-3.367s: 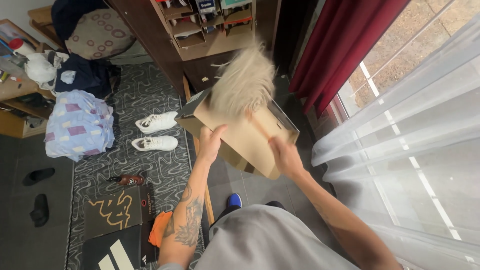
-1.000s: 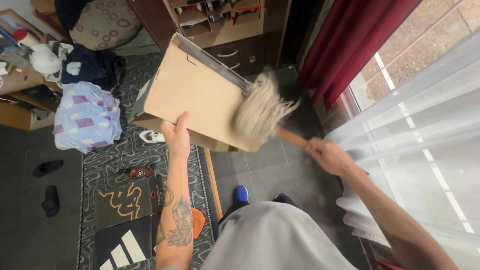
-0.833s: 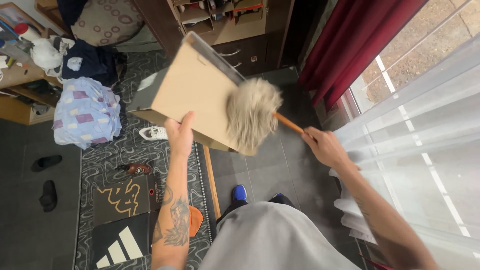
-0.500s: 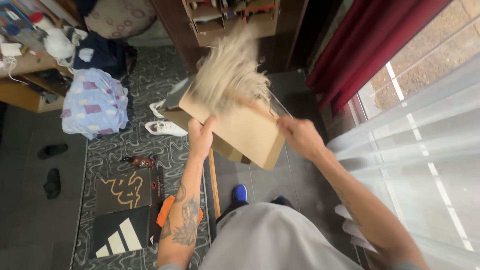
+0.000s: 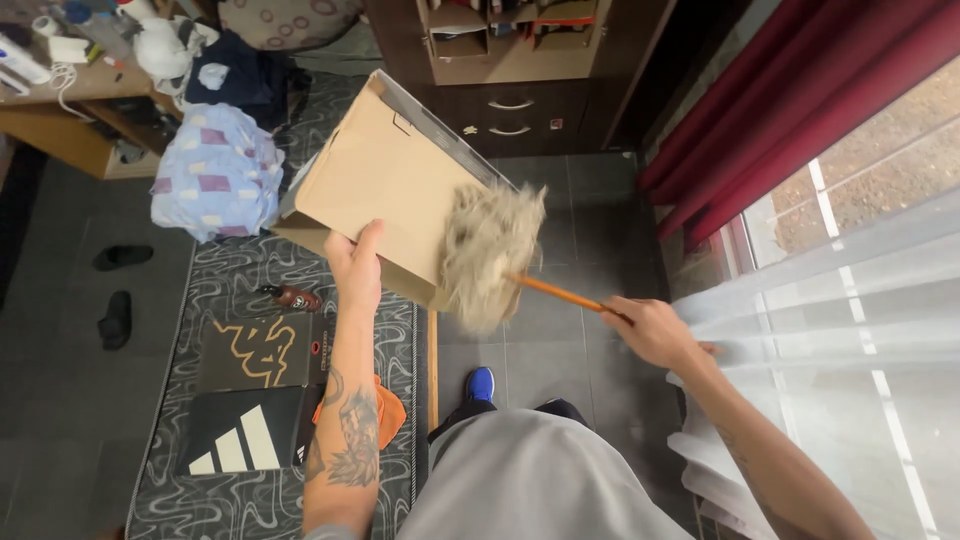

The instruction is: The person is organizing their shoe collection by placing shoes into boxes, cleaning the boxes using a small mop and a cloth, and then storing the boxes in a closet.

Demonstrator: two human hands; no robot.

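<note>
Cardboard box under fluffy duster

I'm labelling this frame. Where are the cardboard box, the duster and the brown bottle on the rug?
cardboard box (image 5: 385,185), head view, on its flat tan underside.
duster (image 5: 487,250), head view, on its fluffy beige head.
brown bottle (image 5: 296,297), head view, on its body.

Red curtain, patterned rug, black slippers, two dark boxes

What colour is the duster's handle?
Orange, on the duster's handle held in the right hand; head view.
</note>
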